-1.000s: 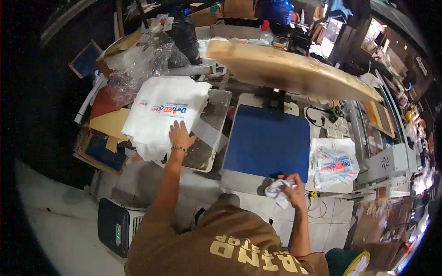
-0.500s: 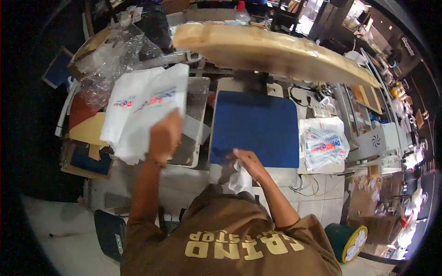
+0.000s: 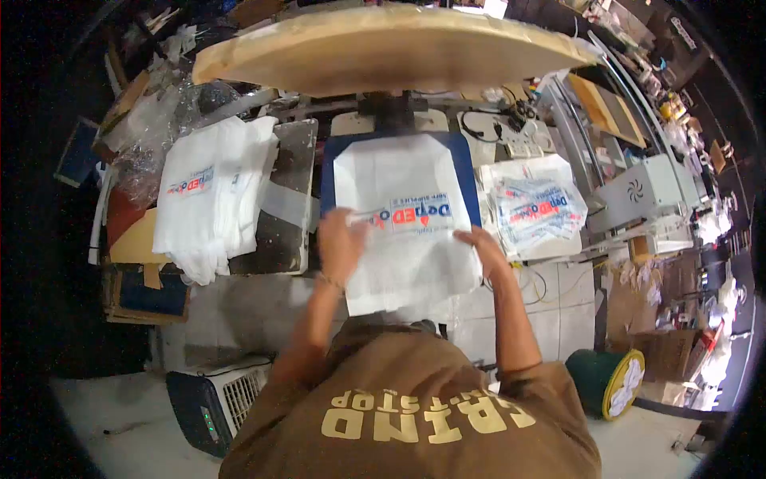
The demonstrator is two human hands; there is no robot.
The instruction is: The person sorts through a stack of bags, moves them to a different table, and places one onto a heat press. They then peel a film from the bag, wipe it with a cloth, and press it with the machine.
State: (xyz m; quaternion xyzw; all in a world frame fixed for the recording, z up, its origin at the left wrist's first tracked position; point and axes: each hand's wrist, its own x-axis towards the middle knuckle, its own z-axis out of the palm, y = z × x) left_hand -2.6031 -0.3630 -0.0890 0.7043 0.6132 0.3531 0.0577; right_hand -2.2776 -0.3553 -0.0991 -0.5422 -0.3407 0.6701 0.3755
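A white printed bag (image 3: 399,271), flat and rectangular with red and blue lettering, lies over the blue pad (image 3: 329,180), its near end reaching past the pad's front edge. My left hand (image 3: 341,243) is closed at the bag's left side, its fingers blurred. At the right edge my right hand (image 3: 488,254) pinches the bag, fingertips on top. A stack of similar white bags (image 3: 211,211) rests to the left. More printed bags (image 3: 538,207) are piled on the right.
A large, thick tan board (image 3: 391,52) overhangs the far side of the pad. Black cables (image 3: 483,128) and a power strip (image 3: 527,144) lie at the back right. A grey box with a fan vent (image 3: 642,195) stands further right. A green drum (image 3: 594,379) is on the floor.
My left hand has brought a bag from the left stack onto the blue pad. The right hand has moved to the bag's right edge; the crumpled white thing near it no longer shows.
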